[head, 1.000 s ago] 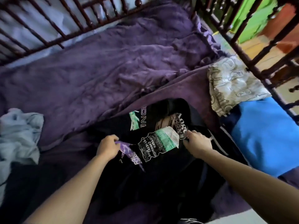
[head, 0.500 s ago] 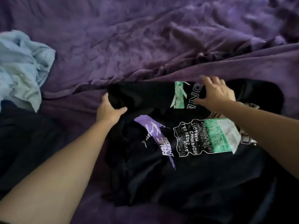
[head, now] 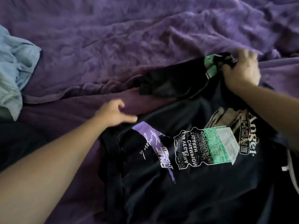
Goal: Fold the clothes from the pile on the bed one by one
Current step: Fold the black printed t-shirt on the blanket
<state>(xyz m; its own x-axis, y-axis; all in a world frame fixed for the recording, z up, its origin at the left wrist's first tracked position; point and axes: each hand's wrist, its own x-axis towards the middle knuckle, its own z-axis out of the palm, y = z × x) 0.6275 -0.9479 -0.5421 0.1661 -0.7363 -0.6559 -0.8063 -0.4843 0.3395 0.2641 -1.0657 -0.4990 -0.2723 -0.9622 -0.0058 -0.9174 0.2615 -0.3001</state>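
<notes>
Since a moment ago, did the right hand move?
Yes. The right hand, gripping the black printed T-shirt, moved away from the crumpled light blue cloth, toward the right.

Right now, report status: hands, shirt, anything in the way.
Right hand grips far end of black shirt. Left hand at its edge, grip unclear. Blue cloth lies apart, left.

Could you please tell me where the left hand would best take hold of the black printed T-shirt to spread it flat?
Probably the sleeve of the black T-shirt, approached from the left over the purple blanket: it sticks out flat with its cuff edge free, opposite the right hand gripping the bunched top. The left hand lies nearby, holding nothing.
</notes>
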